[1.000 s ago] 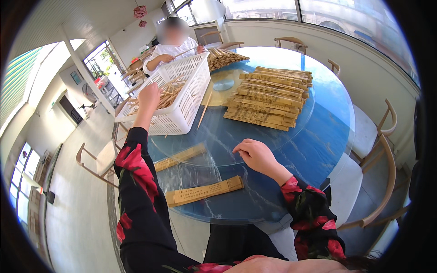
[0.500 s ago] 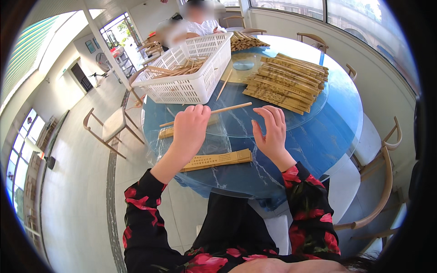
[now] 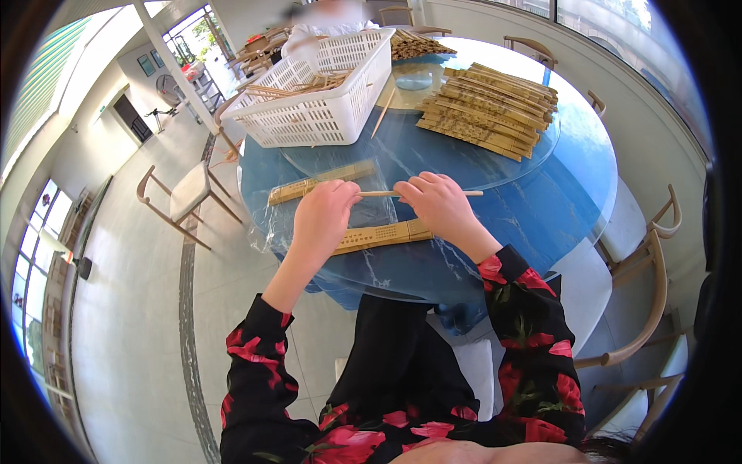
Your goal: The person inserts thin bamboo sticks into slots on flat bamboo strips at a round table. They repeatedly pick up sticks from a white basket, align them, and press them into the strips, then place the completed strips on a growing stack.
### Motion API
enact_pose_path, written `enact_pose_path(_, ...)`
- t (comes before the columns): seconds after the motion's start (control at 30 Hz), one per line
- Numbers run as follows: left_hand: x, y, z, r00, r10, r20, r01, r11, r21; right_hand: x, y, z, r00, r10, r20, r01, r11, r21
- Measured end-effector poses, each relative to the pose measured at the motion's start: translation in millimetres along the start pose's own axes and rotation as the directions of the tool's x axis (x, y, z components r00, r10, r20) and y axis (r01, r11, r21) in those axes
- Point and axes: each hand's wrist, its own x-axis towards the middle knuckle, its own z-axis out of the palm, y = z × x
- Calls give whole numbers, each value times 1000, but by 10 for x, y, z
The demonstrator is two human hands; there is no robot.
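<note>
A thin, light wooden stick (image 3: 379,193) lies level between my hands, above the near part of the blue round table (image 3: 510,232). My left hand (image 3: 323,213) is closed around its left end. Farther along, my right hand (image 3: 440,205) pinches it, and the other end pokes out to the right. Beneath my hands a flat tan slat bundle with dark print (image 3: 386,234) rests on the tabletop, partly covered by my fingers and wrists. Behind my left hand, another tan bundle (image 3: 297,189) lies in or under a clear plastic bag (image 3: 267,236).
A white slotted basket (image 3: 321,120) holding several wooden sticks stands at the far left of the table. One loose stick (image 3: 382,114) lies beside it. To the right is a wide pile of tan slats (image 3: 495,108); another pile (image 3: 417,45) sits behind. Across the table is a person (image 3: 328,31).
My right hand, open and apart before, has come in and closed on the stick. The stick has turned from slanted to nearly level and shifted right. The view has tilted down slightly.
</note>
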Motion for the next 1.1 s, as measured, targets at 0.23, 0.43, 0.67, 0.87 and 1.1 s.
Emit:
enact_pose_path(0.23, -380, 89, 537, 977, -213, 7, 208, 949, -235, -74, 314, -65, 955, 256, -148, -267, 962, -55)
enact_pose_path(0.43, -494, 161, 655, 969, -227, 96, 246, 915, -321, -88, 283, -128, 943, 318, -96, -311, 947, 77)
enact_pose_path(0.67, -518, 160, 667, 957, -274, 100, 291, 873, -391, -113, 277, -118, 946, 323, 25, -323, 935, 145)
enact_pose_path(0.87, -476, 76, 609, 967, -220, 125, 251, 901, -353, -122, 282, -130, 938, 299, 177, -334, 916, 221)
enact_pose_path(1.1, -541, 154, 652, 967, -242, 77, 254, 914, -316, -153, 189, -176, 899, 25, 438, -210, 901, 379)
